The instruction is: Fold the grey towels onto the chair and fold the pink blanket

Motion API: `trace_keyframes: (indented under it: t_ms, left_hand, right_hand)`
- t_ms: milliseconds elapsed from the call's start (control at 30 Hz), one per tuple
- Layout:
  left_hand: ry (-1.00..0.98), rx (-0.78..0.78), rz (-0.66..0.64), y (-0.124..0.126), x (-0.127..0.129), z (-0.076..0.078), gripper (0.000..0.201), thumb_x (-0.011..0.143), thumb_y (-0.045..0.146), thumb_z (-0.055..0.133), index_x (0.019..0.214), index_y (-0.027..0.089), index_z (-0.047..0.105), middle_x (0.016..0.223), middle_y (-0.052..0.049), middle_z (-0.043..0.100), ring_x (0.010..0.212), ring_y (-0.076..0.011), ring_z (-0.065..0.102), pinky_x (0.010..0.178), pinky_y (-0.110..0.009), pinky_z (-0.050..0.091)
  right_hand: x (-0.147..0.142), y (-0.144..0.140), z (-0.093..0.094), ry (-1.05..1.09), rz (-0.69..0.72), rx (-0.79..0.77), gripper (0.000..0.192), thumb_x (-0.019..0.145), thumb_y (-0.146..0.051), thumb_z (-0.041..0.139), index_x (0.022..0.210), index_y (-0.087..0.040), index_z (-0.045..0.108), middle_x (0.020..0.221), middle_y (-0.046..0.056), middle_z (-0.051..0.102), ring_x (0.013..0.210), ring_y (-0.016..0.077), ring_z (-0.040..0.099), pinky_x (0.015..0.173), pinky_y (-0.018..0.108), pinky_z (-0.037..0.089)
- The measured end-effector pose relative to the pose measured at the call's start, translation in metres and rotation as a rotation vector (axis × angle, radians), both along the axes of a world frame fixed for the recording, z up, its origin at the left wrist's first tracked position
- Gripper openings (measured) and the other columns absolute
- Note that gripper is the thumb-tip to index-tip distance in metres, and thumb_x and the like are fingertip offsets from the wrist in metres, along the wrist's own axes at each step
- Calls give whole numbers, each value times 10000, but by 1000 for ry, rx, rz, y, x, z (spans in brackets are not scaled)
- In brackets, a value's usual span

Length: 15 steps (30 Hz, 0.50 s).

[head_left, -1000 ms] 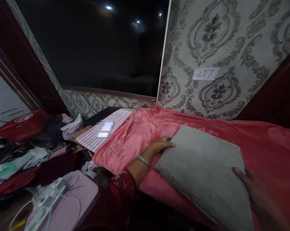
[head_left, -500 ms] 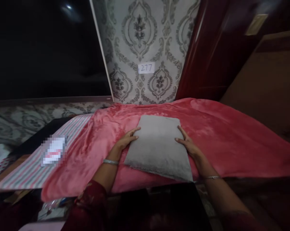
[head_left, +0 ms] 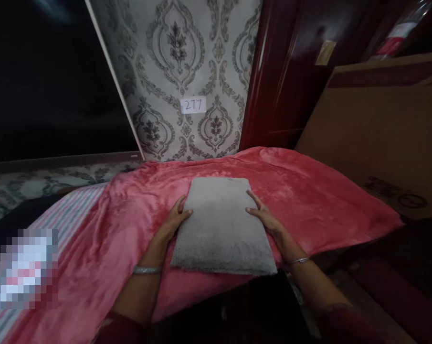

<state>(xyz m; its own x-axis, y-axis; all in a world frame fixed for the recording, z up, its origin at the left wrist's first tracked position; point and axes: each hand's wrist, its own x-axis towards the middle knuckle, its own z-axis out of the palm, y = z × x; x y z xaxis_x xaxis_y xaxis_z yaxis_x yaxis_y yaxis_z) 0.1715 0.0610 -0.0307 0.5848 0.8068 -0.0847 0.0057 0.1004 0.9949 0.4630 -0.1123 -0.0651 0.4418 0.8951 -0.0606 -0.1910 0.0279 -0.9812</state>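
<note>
A grey, plush folded towel point(head_left: 223, 224), roughly rectangular, lies in front of me on a pink-red blanket point(head_left: 330, 200). My left hand point(head_left: 176, 217) grips its left side, the thumb on top and the other fingers along the edge and partly hidden. On the opposite side my right hand point(head_left: 264, 212) holds the edge in the same way, thumb over the upper face. The near edge of the towel looks fuzzy and comes close to the blanket's front edge. Each wrist wears a silver bracelet.
Left of the blanket is a striped cloth point(head_left: 67, 205) with a blurred-out white item point(head_left: 26, 272) on it. A dark screen point(head_left: 51, 86) stands behind at left. The patterned wall bears a "277" label point(head_left: 193, 104). A cardboard box point(head_left: 380, 124) stands at right, near a bottle point(head_left: 398, 38).
My view has turned to the right, so the wall and screen sit further left. The towel and both hands have shifted slightly left in the picture, and the towel's near edge looks straighter.
</note>
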Motion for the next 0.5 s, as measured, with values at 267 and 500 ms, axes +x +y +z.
trace_keyframes:
  t_ms: [267, 500]
  left_hand:
    - [72, -69, -7, -5, -2, 10, 1216, 616, 485, 867, 1614, 239, 217, 1229, -137, 723, 1008, -297, 725, 870, -395, 584]
    - [267, 252, -36, 6, -4, 15, 958, 635, 653, 756, 1478, 271, 508, 1566, -74, 478, 1475, -340, 379, 1223, -449, 319]
  right_hand:
    - [-1, 6, -5, 0, -23, 46, 1017, 638, -412, 842, 1548, -331, 395, 1349, 41, 626, 962, 222, 666, 804, 352, 549]
    - [-3, 13, 8, 24, -32, 16, 1076, 580, -426, 828, 1549, -302, 376, 1350, 50, 611, 1046, 257, 640, 914, 429, 520]
